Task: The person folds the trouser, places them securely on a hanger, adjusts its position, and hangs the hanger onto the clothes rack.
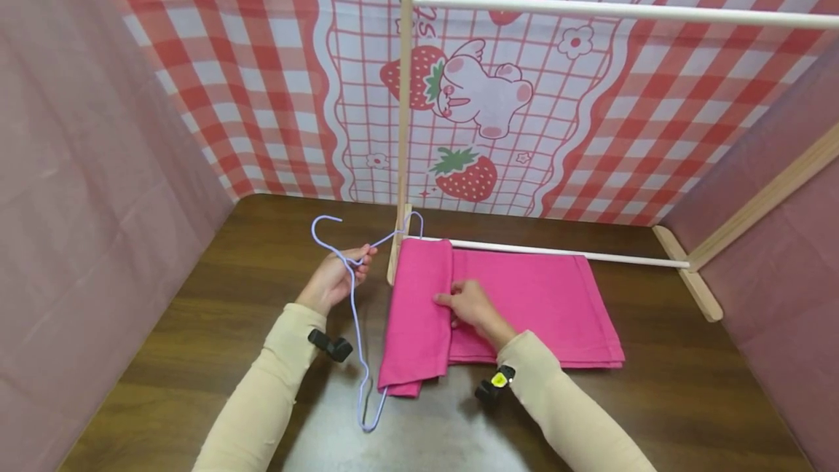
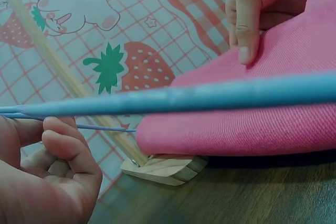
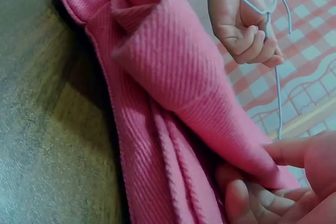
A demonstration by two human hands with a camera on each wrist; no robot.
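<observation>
A light purple wire hanger [image 1: 355,304] is tilted on its side at the left edge of a folded pink cloth [image 1: 531,304]. My left hand [image 1: 334,279] grips it just below the hook, as the left wrist view also shows, where the hanger [image 2: 210,95] crosses close to the camera. One flap of the cloth is folded over the hanger's long bar, which is hidden inside; both hanger ends stick out. My right hand [image 1: 473,306] pinches the free edge of that flap. In the right wrist view the thumb and fingers of the right hand [image 3: 296,187] hold the cloth's layers.
A wooden rack stands behind the cloth, with a left post [image 1: 404,108], a white top rail [image 1: 590,9] and a white lower rail [image 1: 564,250]. Its right foot [image 1: 688,275] rests on the brown table [image 1: 197,304]. A strawberry-printed curtain [image 1: 275,93] hangs behind.
</observation>
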